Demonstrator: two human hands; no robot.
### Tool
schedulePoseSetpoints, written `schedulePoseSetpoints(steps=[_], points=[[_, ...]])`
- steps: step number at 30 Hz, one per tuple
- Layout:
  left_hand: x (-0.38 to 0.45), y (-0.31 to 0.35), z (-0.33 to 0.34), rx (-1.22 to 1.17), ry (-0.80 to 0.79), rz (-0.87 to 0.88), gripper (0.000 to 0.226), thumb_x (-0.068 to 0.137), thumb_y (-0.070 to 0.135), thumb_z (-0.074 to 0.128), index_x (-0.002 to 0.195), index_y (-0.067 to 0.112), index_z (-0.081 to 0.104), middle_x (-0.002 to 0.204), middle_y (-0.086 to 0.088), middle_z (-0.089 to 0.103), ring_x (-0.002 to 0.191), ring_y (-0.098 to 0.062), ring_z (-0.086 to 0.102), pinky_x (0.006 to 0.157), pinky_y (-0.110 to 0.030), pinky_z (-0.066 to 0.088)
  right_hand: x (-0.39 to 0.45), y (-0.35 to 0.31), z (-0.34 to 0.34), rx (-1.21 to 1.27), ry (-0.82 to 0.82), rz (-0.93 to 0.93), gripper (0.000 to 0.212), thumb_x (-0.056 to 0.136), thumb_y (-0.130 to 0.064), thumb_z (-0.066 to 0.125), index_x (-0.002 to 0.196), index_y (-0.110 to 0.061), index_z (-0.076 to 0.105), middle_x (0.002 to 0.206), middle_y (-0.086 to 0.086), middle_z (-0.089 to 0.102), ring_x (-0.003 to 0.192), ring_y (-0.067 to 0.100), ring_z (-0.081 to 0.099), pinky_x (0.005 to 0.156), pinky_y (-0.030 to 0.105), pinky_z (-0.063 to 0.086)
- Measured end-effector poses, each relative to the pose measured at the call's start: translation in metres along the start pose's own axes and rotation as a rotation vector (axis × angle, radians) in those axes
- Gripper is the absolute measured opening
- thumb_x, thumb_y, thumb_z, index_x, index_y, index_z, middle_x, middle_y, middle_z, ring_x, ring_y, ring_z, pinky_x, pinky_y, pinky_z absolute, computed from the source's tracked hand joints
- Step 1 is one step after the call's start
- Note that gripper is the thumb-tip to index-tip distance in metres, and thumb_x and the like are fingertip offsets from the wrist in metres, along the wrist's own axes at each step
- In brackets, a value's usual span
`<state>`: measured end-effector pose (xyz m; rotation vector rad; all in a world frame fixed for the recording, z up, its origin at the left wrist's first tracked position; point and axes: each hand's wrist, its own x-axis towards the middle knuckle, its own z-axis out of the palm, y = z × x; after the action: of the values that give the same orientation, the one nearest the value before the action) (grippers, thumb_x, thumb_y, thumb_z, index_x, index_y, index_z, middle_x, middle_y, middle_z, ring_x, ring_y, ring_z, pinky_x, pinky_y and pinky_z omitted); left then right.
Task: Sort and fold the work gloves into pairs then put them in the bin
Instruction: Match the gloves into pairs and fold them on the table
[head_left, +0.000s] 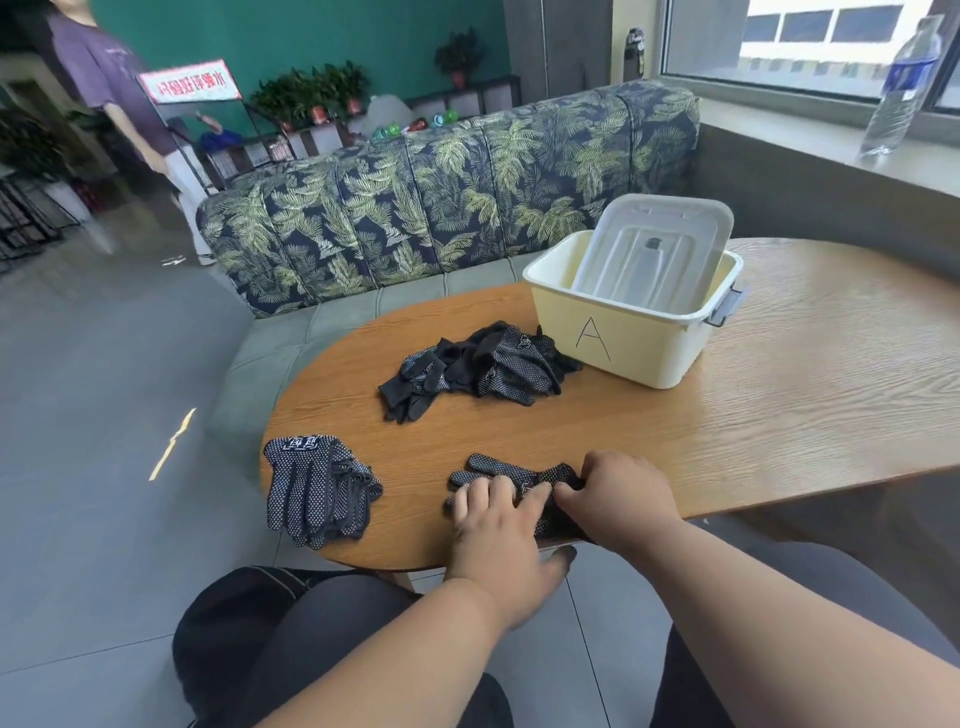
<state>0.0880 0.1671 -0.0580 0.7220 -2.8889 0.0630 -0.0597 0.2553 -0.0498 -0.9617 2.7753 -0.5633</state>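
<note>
Wood-grained and oval, the desk (779, 415) carries a cream plastic bin (631, 332) marked "A", in which a translucent lid (654, 254) is propped. Beside the bin a loose heap of black dotted gloves (478, 366) is seen; nearer the desk's front edge a flat stack (317, 488) lies. One glove (511, 475) is pressed by the flat left hand (498, 525) and pinched by the right hand (618, 499).

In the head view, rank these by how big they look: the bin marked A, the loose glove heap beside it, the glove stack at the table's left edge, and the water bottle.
1. bin marked A
2. loose glove heap
3. glove stack, nearly the heap's size but nearer the camera, so unsure
4. water bottle, far off on the sill
</note>
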Motion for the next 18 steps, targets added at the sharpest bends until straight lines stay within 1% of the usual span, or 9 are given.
schedulePoseSetpoints(steps=[3,7,8,10,12,13,15,16,18], points=[[-0.004,0.002,-0.002,-0.027,-0.016,-0.006,0.080,0.077,0.078,0.043,0.148,0.040,0.043,0.116,-0.002,0.045,0.116,-0.030,0.041,0.116,-0.052,0.015,-0.001,0.000,-0.003,0.070,-0.024,0.004,0.031,0.082,-0.052,0.058,0.083,-0.022,0.066,0.079,-0.003,0.066,0.085,0.027,0.062,0.069,0.030,0.048],[-0.007,0.001,-0.002,-0.044,-0.034,-0.009,0.082,0.080,0.078,0.039,0.153,0.042,0.036,0.124,-0.001,0.043,0.124,-0.030,0.039,0.121,-0.055,0.005,-0.001,-0.003,-0.011,0.229,-0.063,0.086,0.021,0.084,-0.044,0.061,0.084,-0.023,0.061,0.071,-0.004,0.065,0.074,0.023,0.064,0.060,0.029,0.045],[-0.008,0.001,-0.002,-0.045,-0.041,-0.010,0.080,0.081,0.078,0.038,0.153,0.043,0.036,0.126,-0.002,0.043,0.125,-0.031,0.039,0.121,-0.056,0.004,-0.001,-0.004,-0.013,0.289,-0.063,0.114,0.020,0.083,-0.042,0.062,0.083,-0.022,0.060,0.070,-0.003,0.066,0.072,0.022,0.065,0.059,0.029,0.045],[-0.008,0.002,0.000,-0.046,-0.035,-0.020,0.076,0.084,0.078,0.037,0.152,0.044,0.038,0.126,-0.002,0.045,0.125,-0.031,0.040,0.121,-0.058,0.006,0.000,-0.004,-0.015,0.434,-0.052,0.164,0.021,0.080,-0.040,0.064,0.082,-0.020,0.058,0.067,-0.001,0.067,0.069,0.022,0.066,0.060,0.032,0.052],[-0.008,0.003,0.002,-0.040,-0.024,-0.027,0.073,0.085,0.078,0.039,0.149,0.045,0.041,0.123,-0.002,0.046,0.123,-0.031,0.042,0.121,-0.060,0.009,0.000,-0.004,-0.019,0.564,-0.067,0.203,0.023,0.078,-0.039,0.067,0.089,-0.021,0.057,0.070,0.000,0.069,0.070,0.025,0.068,0.065,0.039,0.058],[-0.008,0.003,0.004,-0.038,-0.009,-0.026,0.071,0.084,0.077,0.041,0.147,0.045,0.043,0.121,-0.002,0.047,0.121,-0.032,0.043,0.120,-0.060,0.011,0.000,-0.003,-0.021,0.568,-0.103,0.204,0.027,0.079,-0.040,0.068,0.095,-0.023,0.057,0.075,-0.002,0.070,0.072,0.024,0.069,0.066,0.039,0.059],[-0.008,0.003,0.006,-0.040,0.013,-0.022,0.069,0.082,0.077,0.044,0.143,0.044,0.046,0.117,-0.001,0.047,0.118,-0.033,0.045,0.119,-0.062,0.014,-0.001,-0.003,-0.025,0.375,-0.193,0.138,0.039,0.079,-0.050,0.067,0.107,-0.025,0.057,0.088,-0.004,0.070,0.081,0.022,0.068,0.070,0.034,0.053],[-0.008,0.004,0.007,-0.038,0.021,-0.022,0.069,0.082,0.077,0.045,0.142,0.044,0.047,0.116,-0.001,0.047,0.117,-0.033,0.046,0.119,-0.062,0.015,-0.003,-0.003,-0.026,0.262,-0.224,0.103,0.044,0.078,-0.056,0.065,0.108,-0.024,0.059,0.091,-0.005,0.070,0.085,0.021,0.067,0.071,0.032,0.051],[-0.008,0.004,0.008,-0.037,0.026,-0.026,0.068,0.081,0.077,0.046,0.140,0.043,0.047,0.115,-0.001,0.046,0.116,-0.032,0.045,0.119,-0.063,0.016,-0.005,-0.005,-0.026,0.183,-0.266,0.073,0.042,0.079,-0.060,0.062,0.094,-0.020,0.065,0.084,-0.004,0.071,0.081,0.020,0.068,0.065,0.029,0.049]])
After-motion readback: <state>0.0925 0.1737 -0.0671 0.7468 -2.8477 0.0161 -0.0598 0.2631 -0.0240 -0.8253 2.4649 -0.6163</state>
